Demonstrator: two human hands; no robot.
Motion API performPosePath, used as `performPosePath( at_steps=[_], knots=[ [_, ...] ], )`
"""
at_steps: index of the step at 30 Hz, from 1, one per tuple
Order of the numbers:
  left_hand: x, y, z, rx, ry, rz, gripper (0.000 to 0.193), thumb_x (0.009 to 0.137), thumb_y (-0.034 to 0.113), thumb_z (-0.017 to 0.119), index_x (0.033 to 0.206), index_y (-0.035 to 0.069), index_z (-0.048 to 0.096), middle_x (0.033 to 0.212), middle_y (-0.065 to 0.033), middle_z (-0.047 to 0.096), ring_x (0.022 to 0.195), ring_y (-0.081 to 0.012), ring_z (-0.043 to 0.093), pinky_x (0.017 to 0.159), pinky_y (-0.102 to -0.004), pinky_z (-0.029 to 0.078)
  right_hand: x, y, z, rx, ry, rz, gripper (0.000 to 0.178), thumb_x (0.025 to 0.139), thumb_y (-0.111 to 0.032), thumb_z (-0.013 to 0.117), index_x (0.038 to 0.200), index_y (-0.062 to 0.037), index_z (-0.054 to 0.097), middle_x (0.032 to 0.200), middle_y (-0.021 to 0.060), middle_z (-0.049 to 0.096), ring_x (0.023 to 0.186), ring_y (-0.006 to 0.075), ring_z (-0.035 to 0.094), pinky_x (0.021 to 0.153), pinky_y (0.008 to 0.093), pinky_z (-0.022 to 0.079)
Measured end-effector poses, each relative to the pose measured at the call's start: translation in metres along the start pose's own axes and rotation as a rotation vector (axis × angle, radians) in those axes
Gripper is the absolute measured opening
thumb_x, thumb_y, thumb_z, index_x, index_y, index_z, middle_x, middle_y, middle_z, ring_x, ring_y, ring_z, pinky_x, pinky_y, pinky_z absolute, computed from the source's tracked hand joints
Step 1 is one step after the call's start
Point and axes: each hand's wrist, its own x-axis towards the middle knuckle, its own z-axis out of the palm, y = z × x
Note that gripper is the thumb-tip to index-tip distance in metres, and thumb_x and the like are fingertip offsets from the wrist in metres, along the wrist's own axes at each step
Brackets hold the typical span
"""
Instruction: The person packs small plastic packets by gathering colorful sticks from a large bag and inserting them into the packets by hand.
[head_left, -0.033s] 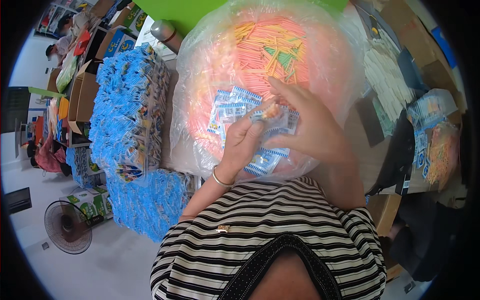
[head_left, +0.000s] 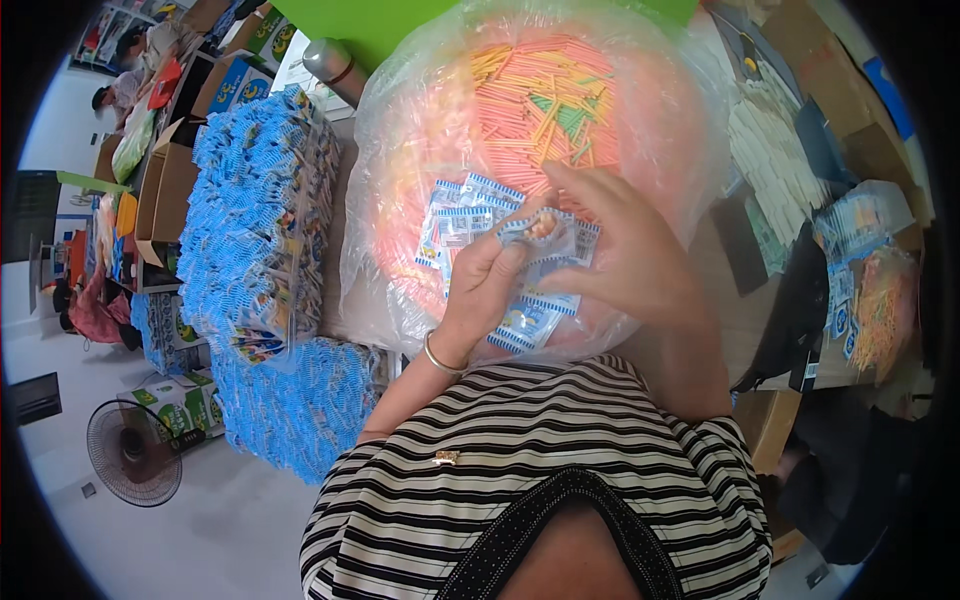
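Note:
My left hand, a bangle on its wrist, pinches a small clear packet with blue striped edges. Pale orange ends of thin sticks show at the packet's mouth. Close on its right, my right hand is held with thumb and fingers apart, slightly blurred; nothing shows in it. Beneath both hands, several flat blue-and-white packets lie on a big clear plastic bag. Many thin pink, yellow and green sticks fill the bag, uncovered at its far side.
Tall stacks of filled blue packets stand left of the bag, with more packets below. A metal flask is behind. At right lie white strips, a black bag and a bag of orange sticks. A fan stands lower left.
My right hand has shifted very slightly down and right. The stick ends at the mouth of the packet in my left hand show more clearly.

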Motion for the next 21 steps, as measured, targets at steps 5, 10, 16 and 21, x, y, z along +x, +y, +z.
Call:
performPosePath(
  at_steps=[5,10,16,21],
  knots=[
    [0.004,0.005,-0.001,-0.021,-0.038,-0.014,0.044,0.099,0.011,0.055,0.142,0.000,0.050,0.135,-0.0136,0.058,0.125,-0.0205,0.054,0.103,-0.0315,0.045,-0.008,0.016,-0.006,0.020,-0.020,0.049,0.020,0.083,-0.002,0.071,0.102,0.0016,0.067,0.109,0.0132,0.064,0.104,0.0236,0.063,0.089,0.0329,0.049],
    [-0.012,0.027,-0.002,0.037,0.086,-0.071,0.038,0.095,0.009,0.060,0.131,-0.003,0.057,0.129,-0.0130,0.061,0.117,-0.0202,0.058,0.098,-0.0335,0.048,-0.008,0.015,-0.005,0.217,-0.064,0.026,0.018,0.082,-0.002,0.071,0.099,0.0012,0.065,0.107,0.0139,0.064,0.104,0.0258,0.062,0.090,0.0326,0.048],
    [-0.030,0.009,-0.024,0.467,0.318,-0.130,0.027,0.089,0.006,0.063,0.114,-0.004,0.060,0.126,-0.0175,0.060,0.116,-0.0285,0.058,0.094,-0.0403,0.047,0.025,0.037,0.000,-0.440,0.126,0.001,0.022,0.081,-0.014,0.072,0.096,-0.0001,0.065,0.104,0.0159,0.062,0.104,0.0306,0.058,0.089,0.0410,0.046],
    [-0.017,-0.007,-0.029,1.053,0.323,0.187,0.026,0.088,0.008,0.063,0.112,-0.003,0.059,0.130,-0.0193,0.056,0.128,-0.0401,0.046,0.105,-0.0478,0.037,0.060,0.058,0.019,-0.773,-0.020,0.048,0.029,0.076,-0.023,0.072,0.092,0.0005,0.065,0.100,0.0150,0.060,0.102,0.0322,0.055,0.088,0.0468,0.043]
  ],
)
